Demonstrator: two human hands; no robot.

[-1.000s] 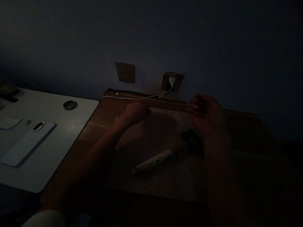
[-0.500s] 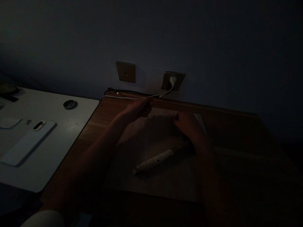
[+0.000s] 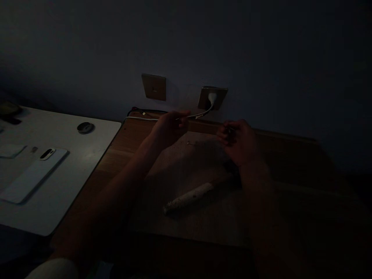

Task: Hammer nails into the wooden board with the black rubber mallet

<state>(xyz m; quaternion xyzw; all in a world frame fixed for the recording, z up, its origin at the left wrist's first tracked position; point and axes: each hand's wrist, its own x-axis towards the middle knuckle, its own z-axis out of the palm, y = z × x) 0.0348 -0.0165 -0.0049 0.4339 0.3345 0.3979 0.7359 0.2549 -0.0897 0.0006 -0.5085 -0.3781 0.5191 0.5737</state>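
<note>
The scene is very dark. My left hand (image 3: 173, 126) is over the far left part of a thin board (image 3: 180, 228), its fingers curled. A white cable (image 3: 200, 115) passes at its fingertips; whether they touch it I cannot tell. Above the board's far right part is my right hand (image 3: 240, 141), fingers bent inward in a pinch, with any small thing in them lost in shadow. Between my forearms lies what looks like a hammer, its worn pale handle (image 3: 188, 197) slanting toward a dark head by my right wrist. A tiny shiny bit (image 3: 188, 143) rests on the board.
A white plug (image 3: 212, 98) sits in the right wall socket (image 3: 203, 100), and a second wall plate (image 3: 154, 87) is to its left. The white table (image 3: 66, 182) on the left carries a phone (image 3: 35, 176) and a dark round lid-like object (image 3: 85, 127). Wooden tabletop (image 3: 116, 151) surrounds the board.
My right hand has lifted off the board and moved up and right, turning so its curled fingers show. My left hand has shifted slightly. The hammer-like tool stays in place.
</note>
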